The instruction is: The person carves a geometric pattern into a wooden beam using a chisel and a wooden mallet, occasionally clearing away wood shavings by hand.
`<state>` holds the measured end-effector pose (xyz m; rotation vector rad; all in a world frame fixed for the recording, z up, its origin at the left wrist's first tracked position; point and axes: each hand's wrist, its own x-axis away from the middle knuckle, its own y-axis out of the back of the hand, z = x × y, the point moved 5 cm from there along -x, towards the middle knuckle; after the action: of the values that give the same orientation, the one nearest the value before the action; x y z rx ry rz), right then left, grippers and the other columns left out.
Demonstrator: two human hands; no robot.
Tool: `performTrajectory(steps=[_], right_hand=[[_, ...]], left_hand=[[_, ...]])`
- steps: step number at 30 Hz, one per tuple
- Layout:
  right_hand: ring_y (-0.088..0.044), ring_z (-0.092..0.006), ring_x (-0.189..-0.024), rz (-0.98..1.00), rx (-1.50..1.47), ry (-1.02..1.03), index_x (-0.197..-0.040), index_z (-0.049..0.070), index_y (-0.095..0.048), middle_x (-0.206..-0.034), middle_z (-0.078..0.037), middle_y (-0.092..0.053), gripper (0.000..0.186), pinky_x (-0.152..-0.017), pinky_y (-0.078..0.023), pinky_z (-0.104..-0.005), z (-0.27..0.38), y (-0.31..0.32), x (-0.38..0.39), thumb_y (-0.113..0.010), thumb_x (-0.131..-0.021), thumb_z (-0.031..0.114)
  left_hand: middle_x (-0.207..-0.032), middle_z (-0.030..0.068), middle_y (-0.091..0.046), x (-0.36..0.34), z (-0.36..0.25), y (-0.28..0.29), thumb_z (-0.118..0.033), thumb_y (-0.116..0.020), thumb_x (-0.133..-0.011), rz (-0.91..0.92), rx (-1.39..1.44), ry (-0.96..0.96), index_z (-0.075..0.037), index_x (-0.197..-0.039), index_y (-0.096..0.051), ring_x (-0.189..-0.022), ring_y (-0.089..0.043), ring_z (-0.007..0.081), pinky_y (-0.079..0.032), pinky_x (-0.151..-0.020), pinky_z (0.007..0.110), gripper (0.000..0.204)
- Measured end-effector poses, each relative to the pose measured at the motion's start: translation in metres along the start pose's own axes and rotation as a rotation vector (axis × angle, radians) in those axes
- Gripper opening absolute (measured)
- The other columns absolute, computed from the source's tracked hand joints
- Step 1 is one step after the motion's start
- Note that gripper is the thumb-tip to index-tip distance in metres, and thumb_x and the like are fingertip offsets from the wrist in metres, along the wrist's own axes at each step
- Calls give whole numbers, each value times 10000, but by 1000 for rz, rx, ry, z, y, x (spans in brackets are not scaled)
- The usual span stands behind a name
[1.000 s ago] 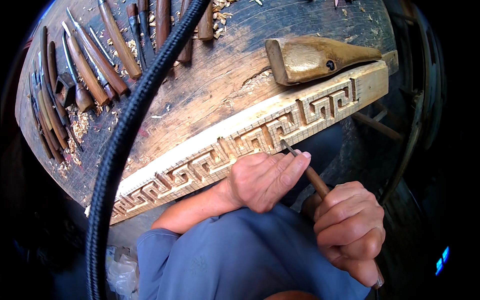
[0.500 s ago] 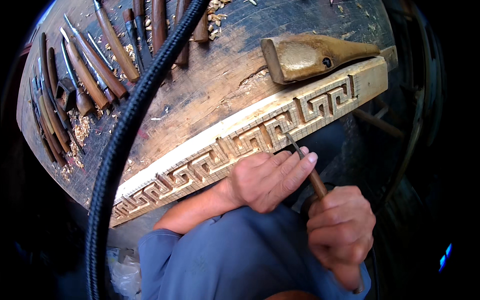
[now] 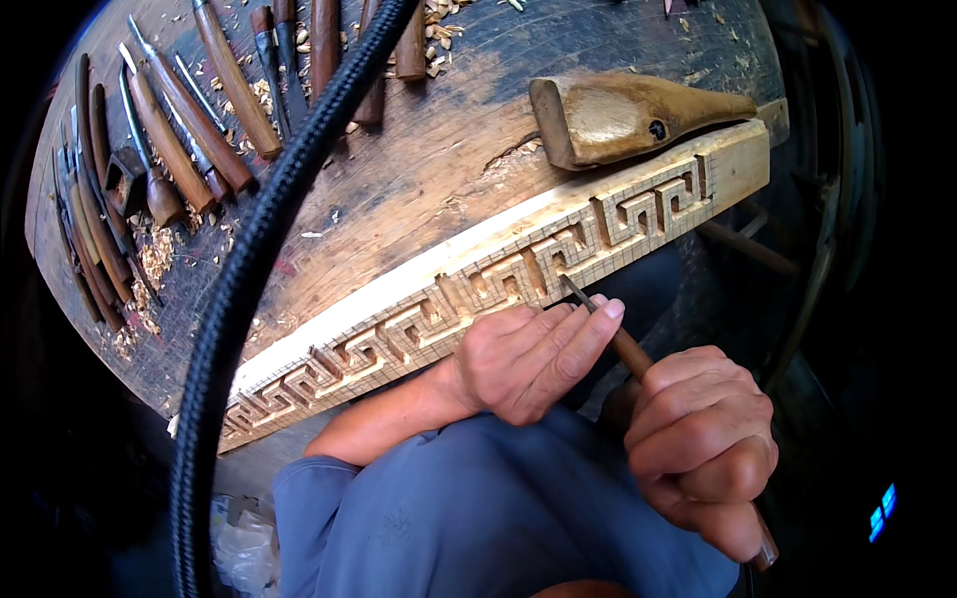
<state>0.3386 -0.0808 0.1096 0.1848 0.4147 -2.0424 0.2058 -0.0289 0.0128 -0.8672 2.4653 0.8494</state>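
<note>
A long pale wooden board (image 3: 743,164) with a carved meander pattern on a pencilled grid lies along the bench's near edge. My left hand (image 3: 528,364) lies at its lower edge, fingers pressed together on the chisel's metal shaft (image 3: 583,299), whose tip is at a carved recess right of the board's middle. My right hand (image 3: 698,439) grips the chisel's wooden handle (image 3: 631,354) lower right, the butt showing below the fist. A heavy wooden mallet (image 3: 628,115) rests on its side just behind the board's right part.
Many chisels and gouges (image 3: 179,120) lie at the back left of the worn bench (image 3: 369,199) among wood shavings (image 3: 155,259). A thick black braided cord (image 3: 249,259) crosses the view at left. A plastic bag (image 3: 242,543) is below; dark wooden framing (image 3: 748,244) stands at right.
The chisel tip moved slightly up the board half a second ago and is back lower now. My right hand moved left, then back right. My left hand stays nearly in place.
</note>
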Motion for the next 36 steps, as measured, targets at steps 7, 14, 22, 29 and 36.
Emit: performTrajectory(steps=[7,14,22,29,36], right_hand=[[-554,-200,-453,14,13,-71,-686,50,-488,-687,-147,-672,673,-429,-380,-312,-8,-7,-4,-653,-1162,497],[-564,-197,-471,40,178,112,-690,48,-518,-691,-144,-685,699,-436,-403,-314,-3,-19,19,-649,-1144,563],[-647,-211,-560,70,269,316,-830,35,-574,-813,-170,-721,599,-449,-477,-322,3,-16,52,-718,-1113,543],[-744,-242,-598,-187,277,254,-1012,96,-456,-853,-120,-738,436,-437,-582,-297,28,-3,37,-559,-1198,478],[-525,-95,-445,-259,185,201,-942,145,-438,-702,-9,-626,499,-403,-347,-220,19,2,20,-526,-1187,571]], left_hand=[[-1011,213,-813,-1,0,3,8,-723,-910,13,-4,54,180,-1345,-706,-841,-821,244,-612,-670,308,468],[-904,143,-806,-5,-1,4,28,-790,-924,33,66,35,149,-1302,-706,-773,-820,248,-660,-666,332,406],[-967,172,-834,-7,-6,-3,-19,-836,-956,-1,-3,-36,111,-1271,-739,-812,-839,267,-666,-674,327,354],[-1091,251,-841,-16,-11,-6,-41,-849,-971,112,21,-55,117,-1294,-744,-907,-861,296,-683,-725,340,375],[-1131,249,-838,-8,-8,-4,-41,-828,-977,57,43,-43,132,-1370,-715,-881,-843,263,-647,-696,321,444]])
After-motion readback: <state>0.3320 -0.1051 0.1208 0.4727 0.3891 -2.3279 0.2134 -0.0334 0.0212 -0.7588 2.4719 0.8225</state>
